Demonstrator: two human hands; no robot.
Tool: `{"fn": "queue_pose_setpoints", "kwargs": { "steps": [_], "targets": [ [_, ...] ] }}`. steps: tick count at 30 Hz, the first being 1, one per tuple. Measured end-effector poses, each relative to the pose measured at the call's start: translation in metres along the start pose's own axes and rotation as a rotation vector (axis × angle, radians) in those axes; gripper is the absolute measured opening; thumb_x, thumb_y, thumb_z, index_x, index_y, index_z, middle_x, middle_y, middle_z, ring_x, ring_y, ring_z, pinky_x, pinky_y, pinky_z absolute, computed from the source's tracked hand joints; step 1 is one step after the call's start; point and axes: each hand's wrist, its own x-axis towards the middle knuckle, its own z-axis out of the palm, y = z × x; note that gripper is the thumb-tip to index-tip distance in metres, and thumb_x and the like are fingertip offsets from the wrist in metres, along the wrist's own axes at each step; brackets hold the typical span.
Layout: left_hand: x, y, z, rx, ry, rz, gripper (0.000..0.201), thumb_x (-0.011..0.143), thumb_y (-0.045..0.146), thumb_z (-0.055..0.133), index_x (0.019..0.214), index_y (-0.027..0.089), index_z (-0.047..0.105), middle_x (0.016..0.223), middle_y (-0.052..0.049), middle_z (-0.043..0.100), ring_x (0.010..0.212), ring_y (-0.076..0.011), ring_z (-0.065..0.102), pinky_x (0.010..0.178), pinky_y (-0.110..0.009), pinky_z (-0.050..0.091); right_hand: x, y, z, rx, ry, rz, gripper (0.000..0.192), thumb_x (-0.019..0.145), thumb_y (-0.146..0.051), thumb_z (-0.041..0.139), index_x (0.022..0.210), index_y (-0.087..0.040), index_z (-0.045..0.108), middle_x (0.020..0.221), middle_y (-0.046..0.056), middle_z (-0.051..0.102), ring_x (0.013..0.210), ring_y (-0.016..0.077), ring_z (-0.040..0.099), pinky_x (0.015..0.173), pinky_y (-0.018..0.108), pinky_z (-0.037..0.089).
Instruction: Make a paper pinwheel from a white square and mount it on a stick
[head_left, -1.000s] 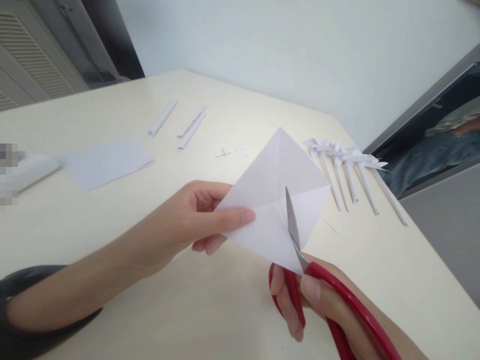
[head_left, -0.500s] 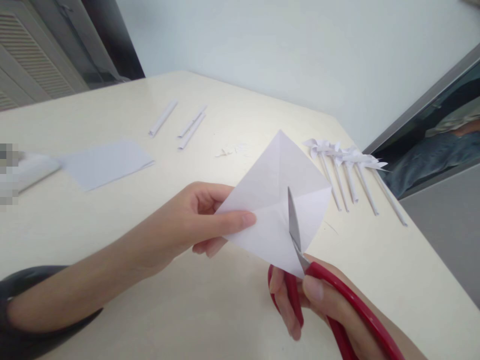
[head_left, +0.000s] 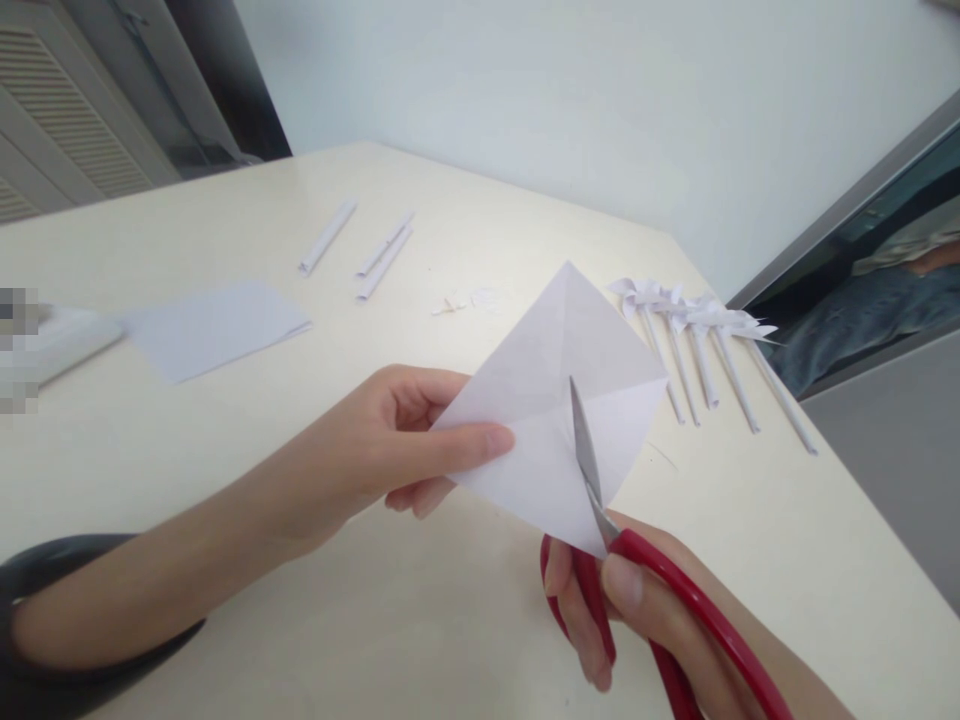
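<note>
Between thumb and fingers, my left hand (head_left: 427,440) pinches the left corner of a white square of paper (head_left: 525,380), creased along its diagonals and held above the table. My right hand (head_left: 637,600) grips a pair of scissors (head_left: 589,460) with red handles. One scissor blade lies over the paper's front face, its tip close to the middle where the creases cross. The other blade is mostly hidden behind the sheet. The paper's lower right edge sits in the scissors' jaws.
Several white paper pinwheels (head_left: 697,312) on rolled sticks lie at the right. Rolled paper tubes (head_left: 328,238) rest at the back left, near small paper scraps (head_left: 450,305). Flat white sheets (head_left: 217,325) lie left on the cream table (head_left: 300,620); a wall (head_left: 562,100) stands behind.
The paper has shifted slightly right. The scissors' blades are a little closer together, and the visible tip has moved slightly left towards the paper's middle.
</note>
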Motion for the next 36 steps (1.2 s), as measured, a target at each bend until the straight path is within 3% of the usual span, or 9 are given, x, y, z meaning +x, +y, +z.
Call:
{"fn": "queue_pose_setpoints", "kwargs": {
  "steps": [3, 7, 12, 36],
  "targets": [
    [0.000, 0.000, 0.000, -0.001, 0.003, 0.002, 0.031, 0.077, 0.037, 0.066, 0.055, 0.017, 0.055, 0.037, 0.007, 0.039, 0.034, -0.0018, 0.026, 0.032, -0.013, 0.018, -0.002, 0.005, 0.000, 0.051, -0.004, 0.023, 0.039, 0.090, -0.050, 0.039, 0.069, -0.018, 0.048, 0.064, 0.002, 0.049, 0.064, 0.0148, 0.048, 0.068, 0.032, 0.041],
    [-0.001, 0.001, 0.000, -0.011, -0.005, 0.007, 0.031, 0.077, 0.035, 0.066, 0.055, 0.017, 0.054, 0.037, 0.007, 0.038, 0.034, -0.0020, 0.026, 0.032, -0.013, 0.017, -0.003, 0.011, 0.000, 0.165, -0.019, 0.008, 0.041, 0.089, -0.054, 0.041, 0.088, -0.015, 0.053, 0.063, 0.000, 0.048, 0.059, 0.0132, 0.042, 0.064, 0.031, 0.036],
    [-0.001, 0.002, 0.000, 0.006, -0.019, 0.009, 0.032, 0.077, 0.035, 0.065, 0.054, 0.017, 0.054, 0.037, 0.007, 0.037, 0.034, -0.0021, 0.026, 0.032, -0.014, 0.016, -0.004, 0.010, -0.001, 0.195, -0.041, 0.028, 0.043, 0.090, -0.054, 0.040, 0.096, -0.013, 0.054, 0.067, 0.002, 0.052, 0.064, 0.0151, 0.044, 0.068, 0.034, 0.036],
    [0.000, 0.001, 0.000, 0.017, -0.048, -0.005, 0.033, 0.076, 0.040, 0.065, 0.056, 0.017, 0.054, 0.038, 0.006, 0.038, 0.035, -0.0039, 0.027, 0.031, -0.017, 0.016, -0.005, 0.012, 0.003, 0.210, -0.005, 0.003, 0.035, 0.091, -0.048, 0.042, 0.096, -0.015, 0.056, 0.066, 0.001, 0.052, 0.064, 0.0151, 0.044, 0.069, 0.033, 0.038]
  ]
}}
